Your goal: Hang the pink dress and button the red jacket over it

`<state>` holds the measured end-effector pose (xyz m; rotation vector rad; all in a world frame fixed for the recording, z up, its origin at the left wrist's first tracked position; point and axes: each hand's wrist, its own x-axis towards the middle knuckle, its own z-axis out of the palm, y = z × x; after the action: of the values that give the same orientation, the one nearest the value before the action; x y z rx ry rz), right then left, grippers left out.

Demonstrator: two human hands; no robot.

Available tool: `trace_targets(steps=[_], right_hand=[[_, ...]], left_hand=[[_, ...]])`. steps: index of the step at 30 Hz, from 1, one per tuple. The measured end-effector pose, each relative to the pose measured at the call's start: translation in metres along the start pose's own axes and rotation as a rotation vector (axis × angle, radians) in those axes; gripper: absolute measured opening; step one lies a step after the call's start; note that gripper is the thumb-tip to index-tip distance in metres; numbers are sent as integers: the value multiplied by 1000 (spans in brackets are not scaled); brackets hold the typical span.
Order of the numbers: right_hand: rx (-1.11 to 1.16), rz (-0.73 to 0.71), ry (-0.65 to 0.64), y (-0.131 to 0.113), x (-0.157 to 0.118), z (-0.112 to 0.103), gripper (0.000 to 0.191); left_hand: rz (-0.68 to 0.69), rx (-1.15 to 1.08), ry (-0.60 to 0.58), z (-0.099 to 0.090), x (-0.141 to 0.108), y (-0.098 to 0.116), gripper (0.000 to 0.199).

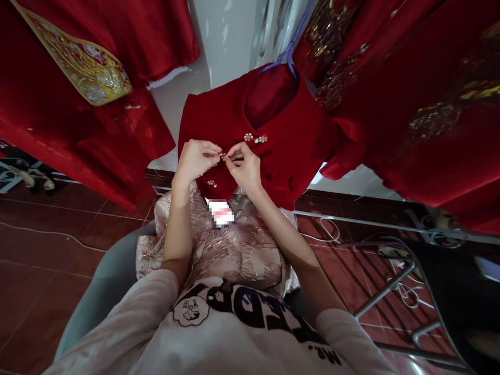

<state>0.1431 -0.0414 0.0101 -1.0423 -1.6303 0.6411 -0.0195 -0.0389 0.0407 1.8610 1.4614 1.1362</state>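
A red jacket hangs in front of me from a blue hanger. Down its front run small jewelled flower-shaped fasteners. My left hand pinches one such fastener from the left side. From the right, the fingertips of my right hand close on the same fastener. Above them sits another jewelled fastener at the neckline, its two flowers side by side. A lower flower fastener shows under my left hand. The exact grip of the fingertips is too small to make out.
Shiny pink patterned fabric lies over my lap, with a phone on it. Red embroidered garments hang at both sides. A black chair stands at the right, and white cables lie on the tiled floor.
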Motion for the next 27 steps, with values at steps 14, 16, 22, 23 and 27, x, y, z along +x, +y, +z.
trace_targets(steps=[14, 16, 22, 23, 27], right_hand=[[81, 47, -133, 11, -14, -19, 11], [103, 70, -165, 18, -28, -32, 12], [-39, 72, -137, 41, -53, -56, 11], [-68, 62, -127, 43, -52, -57, 11], [-155, 128, -96, 57, -50, -55, 14]], left_hand=[[-34, 29, -183, -7, -1, -10, 28], [-66, 126, -291, -7, -1, -14, 21], [-392, 235, -635, 0, -1, -12, 21], [-445, 265, -613, 1, -1, -10, 31], [-448, 479, -469, 6, 2, -16, 56]])
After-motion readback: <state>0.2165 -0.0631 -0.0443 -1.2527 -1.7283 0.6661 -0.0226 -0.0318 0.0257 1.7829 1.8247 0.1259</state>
